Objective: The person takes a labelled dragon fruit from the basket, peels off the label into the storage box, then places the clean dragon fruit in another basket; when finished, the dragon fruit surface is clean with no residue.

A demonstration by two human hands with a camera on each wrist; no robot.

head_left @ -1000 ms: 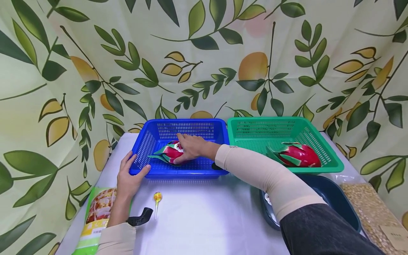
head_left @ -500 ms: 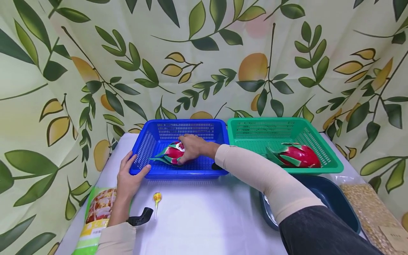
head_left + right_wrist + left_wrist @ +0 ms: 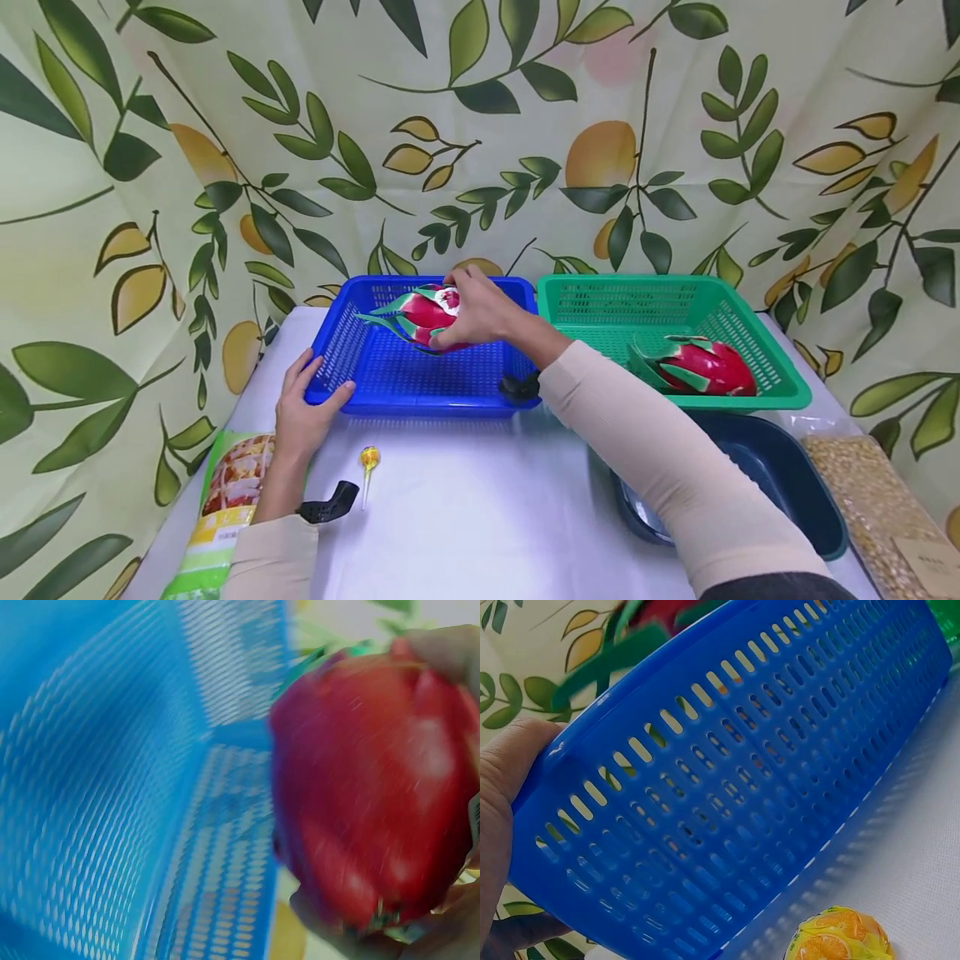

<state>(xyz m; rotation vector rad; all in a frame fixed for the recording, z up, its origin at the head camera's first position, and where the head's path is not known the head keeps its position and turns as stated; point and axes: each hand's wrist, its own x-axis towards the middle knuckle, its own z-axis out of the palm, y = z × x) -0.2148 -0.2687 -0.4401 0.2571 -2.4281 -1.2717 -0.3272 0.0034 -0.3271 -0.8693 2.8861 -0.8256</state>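
Note:
My right hand (image 3: 483,308) grips a red dragon fruit (image 3: 427,315) with long green scales and a white label, lifted above the blue basket (image 3: 420,408). In the right wrist view the dragon fruit (image 3: 367,787) shows its smooth red end, fingers round its side and underneath. At the basket's front left corner, my left hand (image 3: 303,412) holds on, thumb at the front rim and fingers along the left side. The left wrist view shows this hand (image 3: 510,765) against the corner of the basket wall (image 3: 705,787).
Right of the blue basket stands a green basket (image 3: 772,375) with another dragon fruit (image 3: 708,368). A dark blue basin (image 3: 780,467) is partly behind my right arm. A bag of grains (image 3: 862,492) lies far right, a lollipop (image 3: 369,458) and a green food packet (image 3: 217,517) at left.
The right hand has raised the dragon fruit off the blue basket's floor, up and slightly to the right. The left hand has stayed at the basket corner.

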